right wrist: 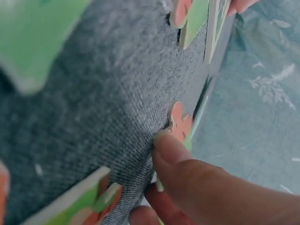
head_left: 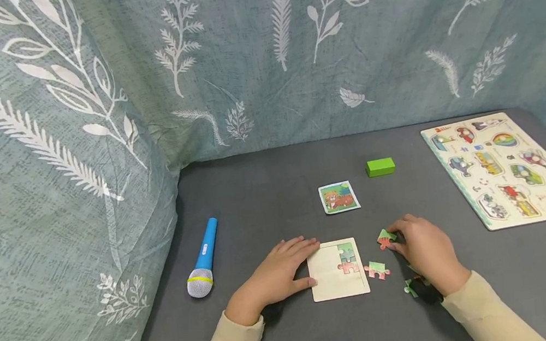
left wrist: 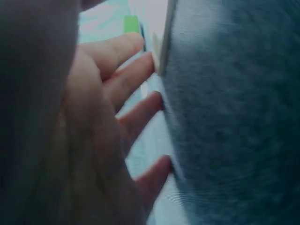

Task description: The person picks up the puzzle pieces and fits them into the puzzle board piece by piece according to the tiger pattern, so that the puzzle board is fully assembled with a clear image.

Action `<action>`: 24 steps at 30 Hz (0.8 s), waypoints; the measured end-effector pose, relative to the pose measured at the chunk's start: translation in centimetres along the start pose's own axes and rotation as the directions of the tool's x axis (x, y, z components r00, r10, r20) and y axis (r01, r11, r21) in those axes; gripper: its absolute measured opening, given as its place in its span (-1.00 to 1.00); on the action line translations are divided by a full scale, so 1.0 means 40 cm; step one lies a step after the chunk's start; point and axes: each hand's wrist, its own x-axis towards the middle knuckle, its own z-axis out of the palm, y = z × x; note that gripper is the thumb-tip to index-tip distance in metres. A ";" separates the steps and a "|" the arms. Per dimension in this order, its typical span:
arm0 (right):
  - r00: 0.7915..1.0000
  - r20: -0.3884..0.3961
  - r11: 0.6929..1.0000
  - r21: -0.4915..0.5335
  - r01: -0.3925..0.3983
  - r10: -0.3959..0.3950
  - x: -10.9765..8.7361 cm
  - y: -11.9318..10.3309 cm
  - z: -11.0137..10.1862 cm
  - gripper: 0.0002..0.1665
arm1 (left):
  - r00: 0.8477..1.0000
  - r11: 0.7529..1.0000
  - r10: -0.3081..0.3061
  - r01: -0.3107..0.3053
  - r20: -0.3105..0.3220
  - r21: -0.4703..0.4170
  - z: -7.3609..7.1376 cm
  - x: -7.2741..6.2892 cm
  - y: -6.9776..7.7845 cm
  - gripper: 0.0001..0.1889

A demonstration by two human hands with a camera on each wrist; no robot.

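Note:
My left hand (head_left: 282, 268) rests at the left edge of a square wooden puzzle tray (head_left: 325, 283), its fingers stretched out and touching the rim. Two joined jigsaw pieces (head_left: 347, 259) lie inside along the tray's right side. In my right hand (head_left: 426, 249), thumb and fingers pinch a green-and-red jigsaw piece (right wrist: 180, 124) low over the dark cloth. Between that hand and the tray lies another green-and-pink piece (head_left: 377, 270). More loose pieces (head_left: 410, 289) lie beneath the right wrist, partly hidden by it. Up close in the right wrist view, a green piece (right wrist: 37, 37) appears blurred.
A small picture card with a bear (head_left: 338, 197) lies beyond the tray, with a green block (head_left: 380, 167) behind it to the right. At far right is a wooden picture board (head_left: 480, 172). A blue toy microphone (head_left: 205, 259) lies on the left. A leaf-patterned curtain (head_left: 255, 84) hangs behind the table.

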 end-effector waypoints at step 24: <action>0.989 0.140 0.920 0.391 -0.015 -0.043 0.042 -0.040 -0.018 -0.69 | 0.995 0.990 0.092 -0.095 -0.033 -0.107 0.012 -0.001 -0.040 -0.32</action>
